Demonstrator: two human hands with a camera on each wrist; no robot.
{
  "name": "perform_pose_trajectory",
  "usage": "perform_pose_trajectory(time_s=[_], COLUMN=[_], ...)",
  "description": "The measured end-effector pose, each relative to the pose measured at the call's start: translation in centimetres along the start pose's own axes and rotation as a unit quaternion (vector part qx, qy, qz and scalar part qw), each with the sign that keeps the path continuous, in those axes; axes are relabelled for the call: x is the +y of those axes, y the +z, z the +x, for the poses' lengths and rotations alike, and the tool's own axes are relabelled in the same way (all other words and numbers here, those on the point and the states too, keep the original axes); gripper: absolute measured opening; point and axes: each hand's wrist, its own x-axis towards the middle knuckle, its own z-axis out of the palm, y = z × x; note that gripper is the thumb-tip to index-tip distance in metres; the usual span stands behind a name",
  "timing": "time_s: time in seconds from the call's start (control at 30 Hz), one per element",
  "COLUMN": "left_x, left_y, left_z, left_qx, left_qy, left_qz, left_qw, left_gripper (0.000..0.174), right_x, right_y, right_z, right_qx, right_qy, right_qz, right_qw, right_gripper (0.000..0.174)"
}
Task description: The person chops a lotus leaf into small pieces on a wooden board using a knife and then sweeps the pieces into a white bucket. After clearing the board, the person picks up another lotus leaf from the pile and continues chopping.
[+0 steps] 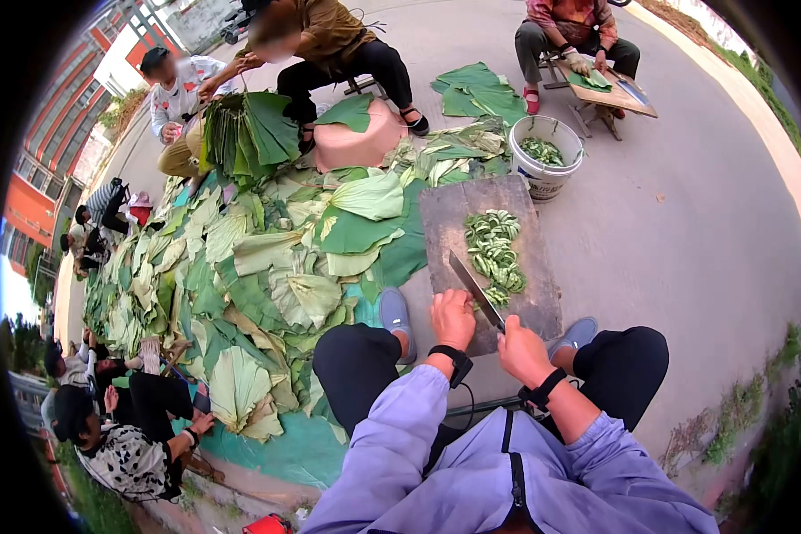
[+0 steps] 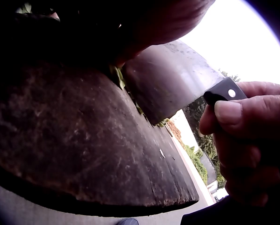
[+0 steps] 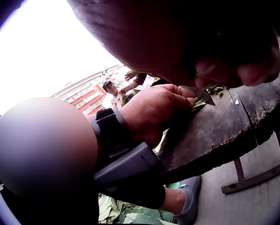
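A dark, worn wooden cutting board [image 1: 449, 206] lies before me with a pile of chopped green leaf strips [image 1: 492, 249] on it. My right hand [image 1: 524, 350] grips the black handle of a cleaver [image 1: 476, 290]; its broad blade [image 2: 170, 77] stands on edge over the board in the left wrist view. Just left of the blade, my left hand [image 1: 454, 319] has its fingers curled down on a green leaf piece [image 3: 200, 104], mostly hidden under them. In the right wrist view the left fingertips are right beside the blade tip.
Large green leaves [image 1: 276, 289] cover the ground at left over a green sheet [image 1: 285, 454]. A white bucket [image 1: 547, 178] of cut leaves stands beyond the board. Near a pink basin [image 1: 351, 147], people sit handling leaves; another works at a small wooden table [image 1: 627, 102].
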Motion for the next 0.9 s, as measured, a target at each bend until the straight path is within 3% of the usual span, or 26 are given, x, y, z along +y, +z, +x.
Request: perform_pose_trajectory(time_s=[0.4,0.5,0.9], left_x=[-0.2,-0.3,-0.2], left_y=[0.3,0.5,0.2], left_z=[-0.1,-0.1,0.1], left_qx=[0.019,0.019,0.025], left_qy=[-0.005,-0.001,0.002], left_qz=[-0.002,-0.008,-0.003], left_qw=[1.0,1.0,1.0], left_gripper=[0.006,0.014,0.008], right_x=[0.4,0.5,0.5], right_y=[1.1,1.4,1.5], right_z=[0.7,0.7,1.1], right_qx=[0.024,0.03,0.03], right_qy=[-0.015,-0.023,-0.016], right_qz=[-0.035,-0.034,-0.039], right_qw=[0.999,0.999,0.999], right_gripper=[0.028,0.028,0.029])
